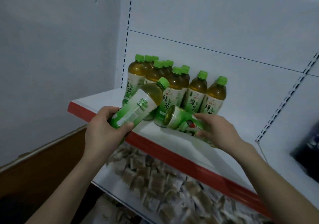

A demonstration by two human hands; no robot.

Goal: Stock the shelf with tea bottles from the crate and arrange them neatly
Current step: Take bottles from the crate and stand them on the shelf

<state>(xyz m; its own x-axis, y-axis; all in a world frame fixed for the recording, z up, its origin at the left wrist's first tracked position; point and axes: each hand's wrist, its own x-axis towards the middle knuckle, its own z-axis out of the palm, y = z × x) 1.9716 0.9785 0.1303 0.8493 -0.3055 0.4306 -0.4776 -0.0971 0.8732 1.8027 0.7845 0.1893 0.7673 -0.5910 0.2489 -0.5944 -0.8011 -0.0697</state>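
A tea bottle in each hand at the shelf's red front edge.
My left hand [105, 130] wraps one bottle [138, 106] tilted cap-up; my right hand [219, 130] clasps another bottle [181, 120] tipped sideways. Behind them on the shelf [172, 148], standing bottles [174, 82] read 绿茶.

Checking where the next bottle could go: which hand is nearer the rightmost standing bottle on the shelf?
Right. The right hand sits just below the rightmost standing bottle; the left hand is well off to its left, past the shelf's front edge.
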